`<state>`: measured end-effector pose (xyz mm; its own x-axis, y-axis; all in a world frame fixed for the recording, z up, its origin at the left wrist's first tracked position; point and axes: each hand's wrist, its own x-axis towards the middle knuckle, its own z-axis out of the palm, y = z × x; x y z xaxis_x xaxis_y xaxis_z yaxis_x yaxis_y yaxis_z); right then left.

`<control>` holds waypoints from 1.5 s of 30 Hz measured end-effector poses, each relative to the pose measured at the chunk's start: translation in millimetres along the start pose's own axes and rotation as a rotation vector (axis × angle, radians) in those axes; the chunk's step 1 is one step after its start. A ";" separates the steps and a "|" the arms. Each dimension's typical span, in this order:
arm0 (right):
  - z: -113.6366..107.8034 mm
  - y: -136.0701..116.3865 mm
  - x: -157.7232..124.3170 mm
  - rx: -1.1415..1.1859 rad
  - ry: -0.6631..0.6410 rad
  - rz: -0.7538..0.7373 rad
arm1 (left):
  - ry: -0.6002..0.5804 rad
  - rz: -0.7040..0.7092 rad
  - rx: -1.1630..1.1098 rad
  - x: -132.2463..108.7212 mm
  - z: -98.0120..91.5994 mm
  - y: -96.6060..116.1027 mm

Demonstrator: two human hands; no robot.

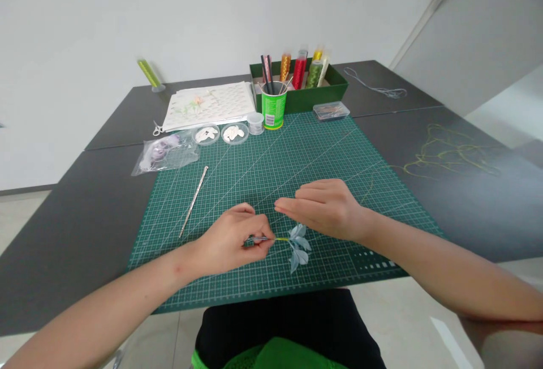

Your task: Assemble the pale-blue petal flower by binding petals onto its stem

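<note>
My left hand [237,237] pinches the stem of a small artificial leaf sprig [299,243] between thumb and fingers. Several pale grey-blue leaves spread to the right from a yellow-green wrapped section just past the fingertips. My right hand [324,206] hovers slightly above and to the right of the left, fingers folded and pressed together; whatever is in its pinch does not show. A thin yellow-green thread [441,157] lies in loose loops on the right, and its end runs over the mat toward the right wrist, where it gets lost.
A green cutting mat [254,174] covers the table's middle, with a silver rod [194,202] on its left. Behind stand a green can of tools [274,110], a box of thread spools [305,99], dishes of white pieces [235,133], a plastic bag [169,152] and paper sheets [229,103].
</note>
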<state>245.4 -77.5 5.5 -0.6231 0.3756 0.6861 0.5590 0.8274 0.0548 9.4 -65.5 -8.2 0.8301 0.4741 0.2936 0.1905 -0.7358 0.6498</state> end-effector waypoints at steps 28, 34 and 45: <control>25.0 -2.4 -10.3 0.195 -0.357 0.003 | 0.553 -0.202 0.092 -2.0 -11.8 2.3; 17.5 -10.2 -7.6 0.159 -0.180 -0.086 | 0.608 -0.322 0.167 -1.7 -9.2 -0.6; 1.8 -13.2 -3.7 0.003 0.015 -0.184 | 0.253 -0.161 0.320 4.5 -9.5 -18.3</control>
<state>239.3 -89.1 0.9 -0.7066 0.2118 0.6751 0.4349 0.8827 0.1782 4.7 -45.3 -12.1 0.6295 0.6695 0.3942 0.4931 -0.7364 0.4632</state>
